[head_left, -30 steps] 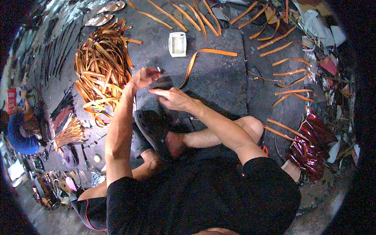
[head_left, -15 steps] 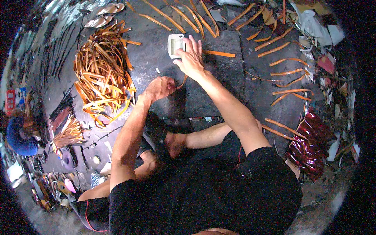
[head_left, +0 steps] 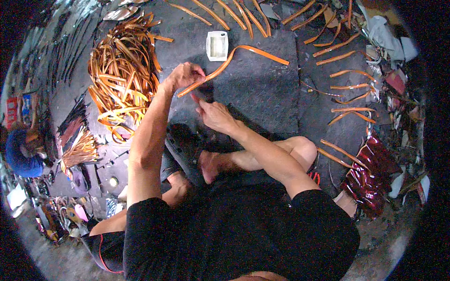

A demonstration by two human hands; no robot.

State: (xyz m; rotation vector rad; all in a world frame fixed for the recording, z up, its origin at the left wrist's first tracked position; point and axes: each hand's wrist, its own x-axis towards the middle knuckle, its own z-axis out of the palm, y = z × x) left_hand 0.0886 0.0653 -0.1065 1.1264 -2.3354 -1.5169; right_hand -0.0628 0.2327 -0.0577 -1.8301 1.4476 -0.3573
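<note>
My left hand (head_left: 183,76) is closed, pinching a long orange-brown strap (head_left: 219,70) with a leather-like sheen. One end of the strap angles down toward me; the rest bends up past my fingers and stretches right over the dark work surface. Just below the strap's near end is my right hand (head_left: 216,117), its fingers drawn together. Something reddish shows at its fingertips, too blurred to name. Beyond both hands lies a small white rectangular container (head_left: 217,59) with a shallow recess and a dark spot at one corner.
A big tangled heap of similar straps (head_left: 123,70) lies left. Single straps (head_left: 347,86) fan out along the far and right sides. Dark red glossy sheets (head_left: 372,173) lie at right. A bundle of thin strips (head_left: 80,153) and a person in blue (head_left: 22,153) are at far left.
My right hand has left the white container and come back toward me, near my left hand. My left hand has risen away from me, and the strap it holds now shows along its length.
</note>
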